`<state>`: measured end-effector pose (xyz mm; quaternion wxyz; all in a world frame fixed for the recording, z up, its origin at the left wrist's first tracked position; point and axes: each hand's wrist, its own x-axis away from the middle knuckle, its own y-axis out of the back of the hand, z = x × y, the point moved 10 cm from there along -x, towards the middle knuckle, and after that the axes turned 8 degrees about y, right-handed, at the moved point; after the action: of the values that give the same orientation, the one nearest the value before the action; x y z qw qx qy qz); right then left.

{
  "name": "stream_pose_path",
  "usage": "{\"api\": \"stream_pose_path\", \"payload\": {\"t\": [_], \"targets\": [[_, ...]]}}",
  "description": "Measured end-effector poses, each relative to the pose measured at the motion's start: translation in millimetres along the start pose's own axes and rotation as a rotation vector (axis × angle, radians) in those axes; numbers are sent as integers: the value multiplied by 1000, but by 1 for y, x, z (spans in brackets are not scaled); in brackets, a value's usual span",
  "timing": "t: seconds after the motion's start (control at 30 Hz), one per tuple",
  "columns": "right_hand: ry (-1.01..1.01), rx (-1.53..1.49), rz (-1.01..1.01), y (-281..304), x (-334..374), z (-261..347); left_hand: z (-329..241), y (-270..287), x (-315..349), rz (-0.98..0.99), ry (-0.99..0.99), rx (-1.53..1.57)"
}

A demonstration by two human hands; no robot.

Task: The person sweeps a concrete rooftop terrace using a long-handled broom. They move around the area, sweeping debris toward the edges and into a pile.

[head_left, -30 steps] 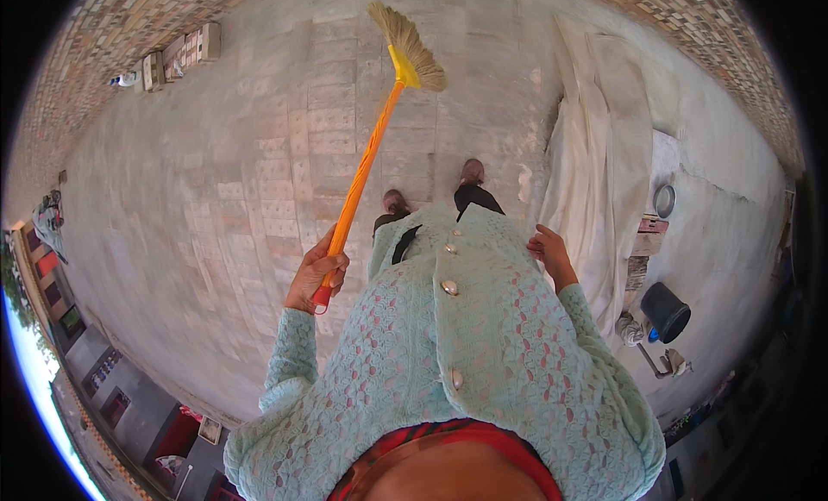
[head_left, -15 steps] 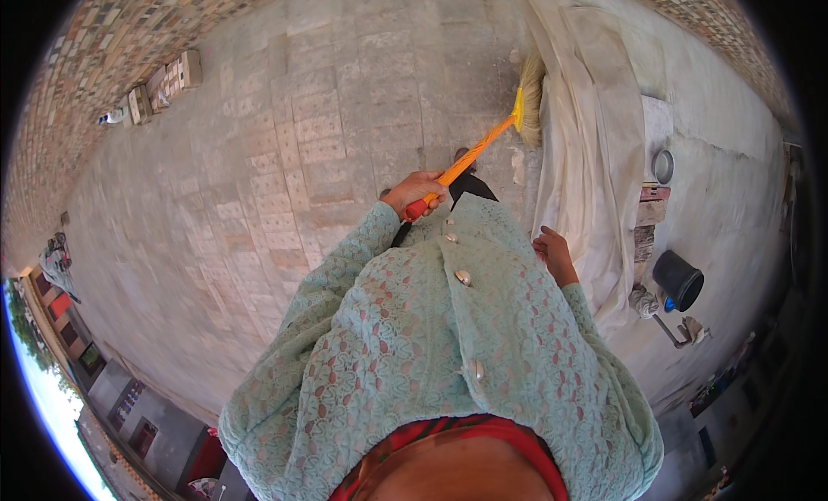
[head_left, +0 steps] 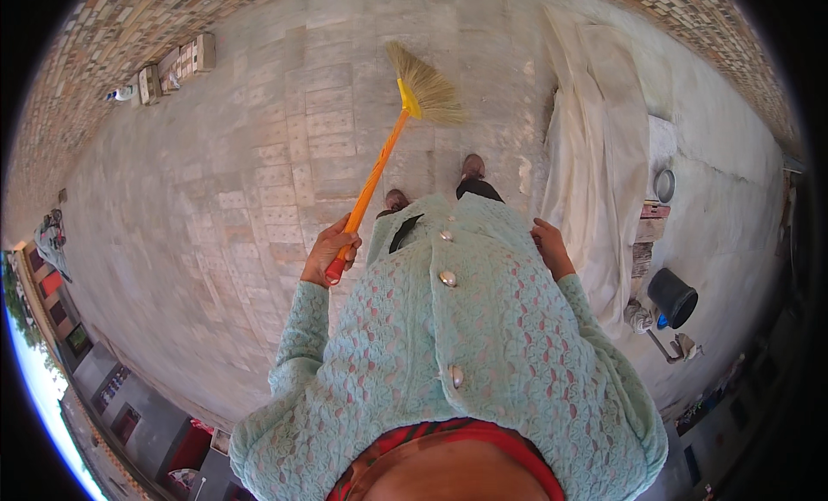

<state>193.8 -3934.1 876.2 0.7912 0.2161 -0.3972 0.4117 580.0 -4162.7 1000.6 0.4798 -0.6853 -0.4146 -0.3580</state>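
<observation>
My left hand (head_left: 331, 253) is wrapped round the red lower end of a broom (head_left: 379, 169) with an orange handle. From there the broom slants up and away to its yellow collar and fanned straw bristles (head_left: 431, 91), which are over the brick-paved floor (head_left: 285, 147) ahead of my feet. Beside my right hip hangs my right hand (head_left: 550, 247), its fingers loosely curled and partly hidden; whether anything is in them does not show. A pale cloth sheet (head_left: 595, 173) lies in folds on the floor to its right.
Right of the sheet are a round metal basin (head_left: 664, 185), stacked bricks (head_left: 649, 229) and a black bucket (head_left: 673, 297). A long tool (head_left: 666, 346) lies behind the bucket. Boxes (head_left: 177, 68) stand by the brick wall (head_left: 121, 53) at far left.
The broom has swung left, away from the edge of the sheet. My left hand has moved left and back toward me with it. My right hand stays by my hip.
</observation>
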Motion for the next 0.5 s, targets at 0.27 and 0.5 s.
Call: {"api": "stream_pose_path", "payload": {"t": [0.27, 0.5], "targets": [[28, 19, -1, 0, -4, 2, 2, 0, 76, -25, -44, 72], [18, -24, -26, 10, -8, -12, -18, -62, -1, 231, -9, 10]]}}
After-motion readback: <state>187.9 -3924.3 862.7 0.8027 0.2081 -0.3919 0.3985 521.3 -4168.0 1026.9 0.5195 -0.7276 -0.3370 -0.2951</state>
